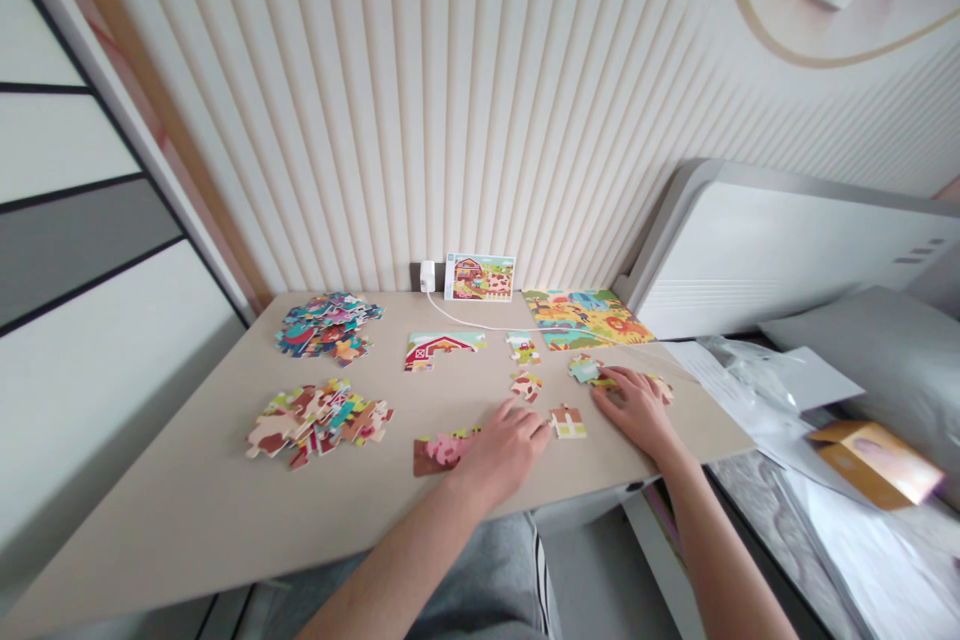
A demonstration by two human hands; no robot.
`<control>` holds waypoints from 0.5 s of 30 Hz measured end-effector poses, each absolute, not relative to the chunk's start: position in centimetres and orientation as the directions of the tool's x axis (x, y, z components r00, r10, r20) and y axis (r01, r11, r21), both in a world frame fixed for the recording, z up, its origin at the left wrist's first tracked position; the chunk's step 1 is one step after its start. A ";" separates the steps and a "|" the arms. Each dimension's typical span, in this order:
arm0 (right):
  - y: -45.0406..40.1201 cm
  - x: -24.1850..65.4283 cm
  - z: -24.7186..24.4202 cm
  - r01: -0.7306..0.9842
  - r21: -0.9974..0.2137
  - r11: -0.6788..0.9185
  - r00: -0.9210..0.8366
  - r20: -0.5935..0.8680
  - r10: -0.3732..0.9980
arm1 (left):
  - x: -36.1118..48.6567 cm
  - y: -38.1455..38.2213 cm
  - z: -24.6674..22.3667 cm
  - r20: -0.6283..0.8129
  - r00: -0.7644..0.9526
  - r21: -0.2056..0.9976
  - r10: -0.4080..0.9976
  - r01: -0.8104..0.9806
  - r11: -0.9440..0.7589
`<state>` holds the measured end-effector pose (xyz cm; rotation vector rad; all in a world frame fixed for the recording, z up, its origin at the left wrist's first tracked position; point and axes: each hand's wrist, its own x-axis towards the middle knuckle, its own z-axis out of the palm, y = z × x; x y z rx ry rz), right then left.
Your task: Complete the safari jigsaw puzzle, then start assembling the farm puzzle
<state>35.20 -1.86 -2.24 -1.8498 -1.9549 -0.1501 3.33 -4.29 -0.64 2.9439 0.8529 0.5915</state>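
Note:
My left hand (504, 448) rests on the table with its fingers apart, palm down. It partly covers a joined strip of puzzle pieces with a pink pig (444, 450), and its thumb side is close to a white-fence puzzle piece (568, 423). At the right, my right hand (636, 405) lies with fingers spread over loose puzzle pieces (585, 368), some hidden beneath it. Between the hands and the wall are a cow-patterned piece (526, 385) and joined pieces with a green vehicle (524, 349). A joined red barn section (442, 348) lies farther back.
Two heaps of puzzle pieces, one blue (326, 325) and one mixed (319, 420), sit on the left. A farm picture card (480, 278) leans against the wall beside a white charger (427, 276). Its cable crosses an animal picture (589, 317). A bed with an orange box (874, 463) adjoins the right.

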 end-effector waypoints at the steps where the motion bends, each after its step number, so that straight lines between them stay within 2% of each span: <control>1: -2.2 34.9 -1.9 0.964 -0.220 0.152 -0.061 0.372 0.926 | 3.3 -4.3 -0.6 0.352 0.778 0.121 0.520 0.513 -0.850; 5: -3.4 33.9 -0.7 0.934 -0.244 0.263 -0.179 0.317 0.931 | 3.3 -4.3 -0.5 0.349 0.779 0.120 0.521 0.515 -0.849; 8: -3.8 33.9 -0.5 0.931 -0.245 0.271 -0.189 0.313 0.931 | 3.3 -4.3 -0.5 0.351 0.779 0.123 0.520 0.512 -0.850; 10: -3.8 34.5 -0.8 0.952 -0.237 0.194 -0.094 0.376 0.922 | 3.3 -4.3 -0.7 0.350 0.777 0.128 0.523 0.514 -0.848; 13: -3.5 36.5 -1.6 0.964 -0.256 -0.065 0.188 0.492 0.850 | 3.3 -4.3 -0.8 0.349 0.776 0.130 0.526 0.516 -0.847; 15: -3.3 38.2 -2.1 0.933 -0.273 -0.234 0.345 0.492 0.799 | 3.3 -4.3 -0.9 0.350 0.777 0.127 0.524 0.515 -0.848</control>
